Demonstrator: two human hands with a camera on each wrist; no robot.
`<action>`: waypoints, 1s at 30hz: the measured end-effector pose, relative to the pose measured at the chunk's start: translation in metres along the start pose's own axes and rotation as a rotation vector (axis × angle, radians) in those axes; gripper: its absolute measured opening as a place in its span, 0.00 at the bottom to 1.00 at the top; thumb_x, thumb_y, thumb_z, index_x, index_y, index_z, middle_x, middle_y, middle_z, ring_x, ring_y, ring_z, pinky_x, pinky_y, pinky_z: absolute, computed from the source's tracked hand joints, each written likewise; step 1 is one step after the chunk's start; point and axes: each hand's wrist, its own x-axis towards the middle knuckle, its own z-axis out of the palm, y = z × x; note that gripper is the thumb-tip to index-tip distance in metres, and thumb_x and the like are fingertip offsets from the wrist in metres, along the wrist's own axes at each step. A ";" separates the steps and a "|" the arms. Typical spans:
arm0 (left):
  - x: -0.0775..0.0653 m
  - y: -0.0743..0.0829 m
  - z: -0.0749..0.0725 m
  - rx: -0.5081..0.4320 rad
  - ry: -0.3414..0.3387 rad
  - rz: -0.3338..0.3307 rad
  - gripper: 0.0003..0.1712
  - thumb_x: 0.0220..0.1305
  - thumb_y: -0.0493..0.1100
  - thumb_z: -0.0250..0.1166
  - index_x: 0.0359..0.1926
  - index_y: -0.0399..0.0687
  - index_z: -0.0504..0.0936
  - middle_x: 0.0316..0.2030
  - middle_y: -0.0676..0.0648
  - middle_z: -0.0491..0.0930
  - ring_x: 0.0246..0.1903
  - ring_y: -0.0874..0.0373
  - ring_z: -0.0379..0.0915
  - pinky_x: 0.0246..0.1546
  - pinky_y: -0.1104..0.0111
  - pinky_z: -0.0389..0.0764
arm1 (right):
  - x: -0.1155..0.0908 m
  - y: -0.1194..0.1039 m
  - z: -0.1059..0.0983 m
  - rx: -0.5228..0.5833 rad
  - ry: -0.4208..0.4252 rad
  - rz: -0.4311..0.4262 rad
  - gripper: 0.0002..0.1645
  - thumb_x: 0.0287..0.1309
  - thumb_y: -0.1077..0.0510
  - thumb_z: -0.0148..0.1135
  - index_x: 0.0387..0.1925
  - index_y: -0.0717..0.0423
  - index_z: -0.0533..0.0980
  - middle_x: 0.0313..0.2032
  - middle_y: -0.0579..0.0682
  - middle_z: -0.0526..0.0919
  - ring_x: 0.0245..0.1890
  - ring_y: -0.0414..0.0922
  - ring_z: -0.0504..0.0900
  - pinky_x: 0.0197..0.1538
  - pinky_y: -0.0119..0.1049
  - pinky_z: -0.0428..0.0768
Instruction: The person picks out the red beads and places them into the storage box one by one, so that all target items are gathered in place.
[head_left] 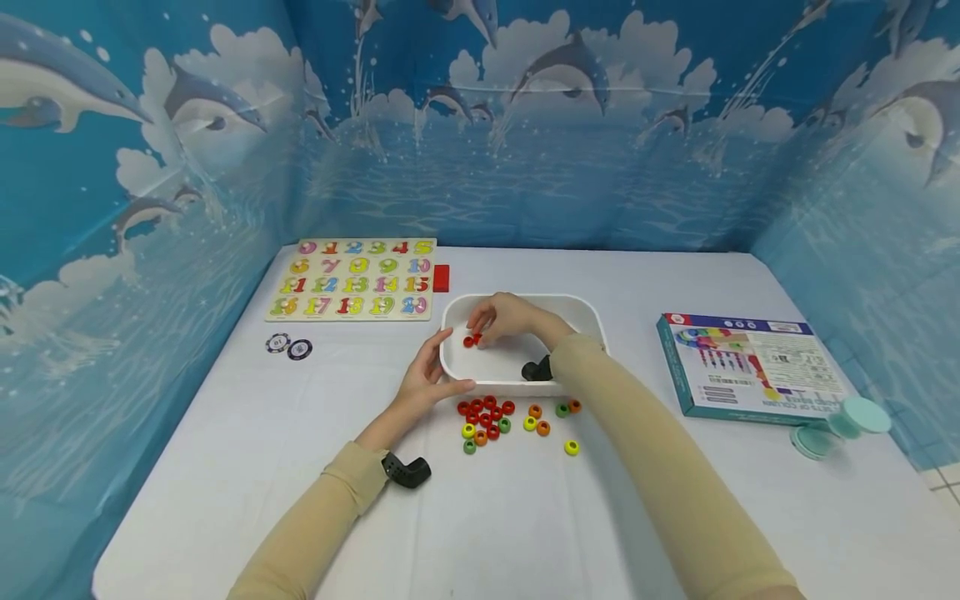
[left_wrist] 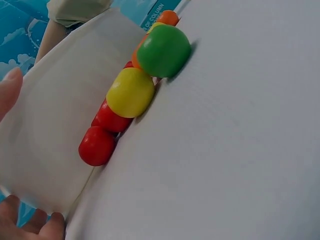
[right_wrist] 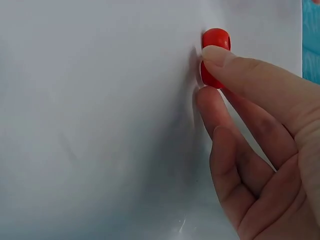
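My left hand [head_left: 418,382] grips the near left corner of a white plastic tray [head_left: 517,389], thumb along the front rim and fingers at the left side. Inside the tray, my right hand [head_left: 508,318] pinches a red bead [right_wrist: 210,77] between thumb and fingers, down at the tray's floor. Another red bead [right_wrist: 216,37] sits right beside it. Close in front of the tray lies a loose group of round beads with holes: red beads [head_left: 489,402], green [head_left: 562,410], yellow [head_left: 572,447] and orange ones [head_left: 543,428]. The thumb partly hides the pinched bead.
A number puzzle board [head_left: 352,283] lies at the back left, with a red block [head_left: 441,278] at its right edge. Two round chips [head_left: 300,349] are below it. On the right are a flat game box [head_left: 750,367] and a mint-green object [head_left: 855,418].
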 end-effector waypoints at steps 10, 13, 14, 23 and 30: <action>0.005 -0.020 -0.003 0.014 0.014 0.006 0.50 0.44 0.37 0.71 0.66 0.49 0.53 0.68 0.48 0.43 0.66 0.51 0.40 0.64 0.61 0.51 | -0.036 -0.033 -0.035 -0.021 0.048 -0.093 0.27 0.43 0.59 0.69 0.49 0.55 0.74 0.44 0.47 0.79 0.42 0.47 0.77 0.43 0.36 0.79; 0.004 -0.021 -0.003 0.027 0.023 0.006 0.51 0.43 0.40 0.72 0.66 0.49 0.53 0.67 0.50 0.44 0.66 0.52 0.41 0.64 0.62 0.52 | -0.062 -0.047 -0.045 -0.041 0.107 -0.186 0.26 0.45 0.57 0.68 0.50 0.53 0.74 0.44 0.49 0.79 0.37 0.44 0.78 0.41 0.35 0.79; 0.004 -0.021 -0.003 0.032 0.025 0.005 0.51 0.43 0.42 0.72 0.66 0.49 0.53 0.67 0.50 0.45 0.66 0.52 0.41 0.64 0.62 0.52 | -0.072 -0.051 -0.045 -0.035 0.123 -0.213 0.25 0.46 0.57 0.67 0.49 0.52 0.74 0.44 0.49 0.79 0.36 0.42 0.78 0.40 0.35 0.79; 0.002 -0.021 -0.003 0.048 0.042 -0.034 0.51 0.39 0.49 0.74 0.65 0.60 0.56 0.66 0.57 0.48 0.65 0.54 0.44 0.62 0.71 0.54 | -0.159 -0.057 0.008 0.066 0.199 -0.329 0.15 0.51 0.61 0.63 0.43 0.55 0.77 0.37 0.49 0.81 0.27 0.41 0.77 0.30 0.35 0.80; 0.003 -0.019 -0.004 0.055 0.023 -0.003 0.51 0.43 0.45 0.72 0.66 0.54 0.53 0.67 0.51 0.44 0.65 0.51 0.41 0.63 0.65 0.52 | -0.163 -0.015 0.066 0.110 0.290 -0.297 0.13 0.49 0.59 0.64 0.41 0.52 0.79 0.23 0.40 0.78 0.17 0.38 0.72 0.18 0.30 0.75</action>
